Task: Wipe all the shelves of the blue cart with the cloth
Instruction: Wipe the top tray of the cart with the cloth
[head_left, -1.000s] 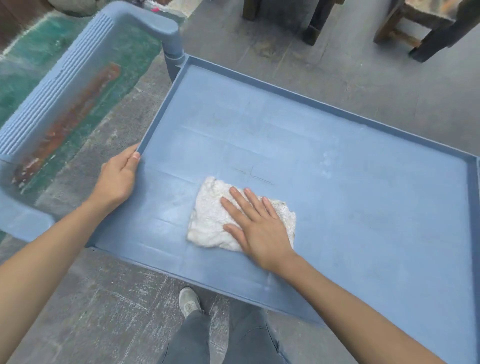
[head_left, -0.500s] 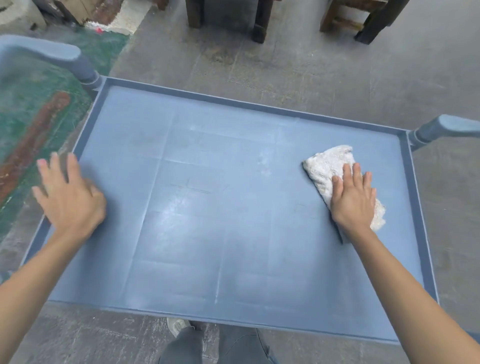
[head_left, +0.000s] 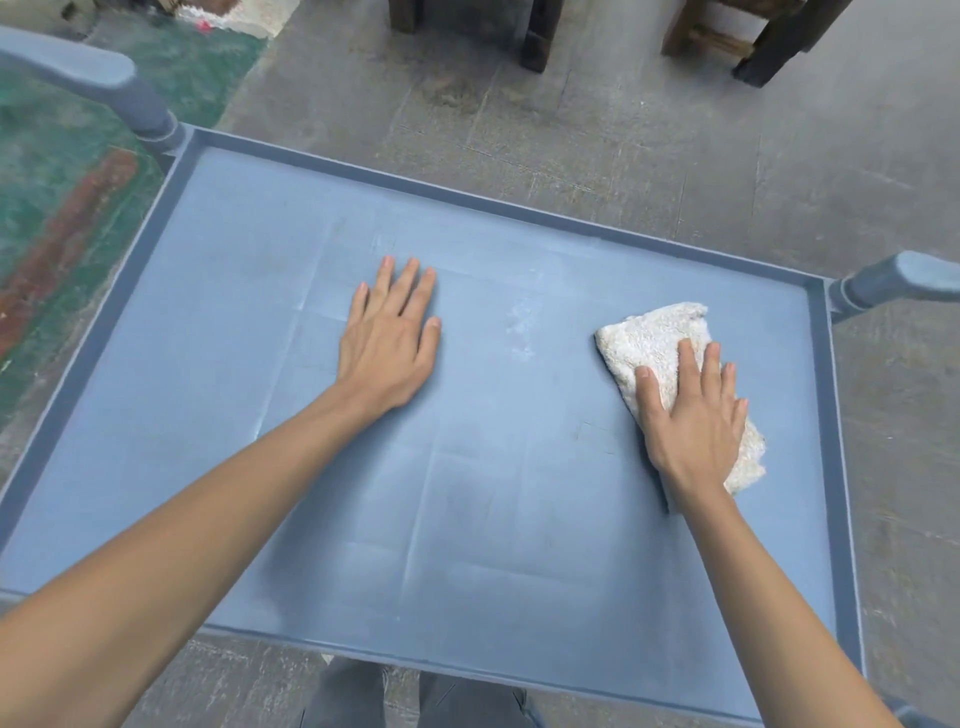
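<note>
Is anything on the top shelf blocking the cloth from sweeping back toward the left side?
Only the left hand, resting flat mid-shelf, lies in that path. The right hand presses the cloth near the right rim of the top shelf.

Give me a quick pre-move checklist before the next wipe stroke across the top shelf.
1. Cloth under the wiping hand: ok. The right hand lies flat on the white cloth, fingers straight.
2. Cloth flat on the shelf: ok. It lies on the top shelf near the right rim.
3. Stroke path free: not ok. The left hand rests flat mid-shelf, in the way of a leftward stroke.
4. Residue left to wipe: not ok. A whitish patch lies between the hands.
5. Cart steadied: cannot tell. Neither hand grips the handle.
6. Lower shelves wiped: cannot tell, hidden below.
</note>
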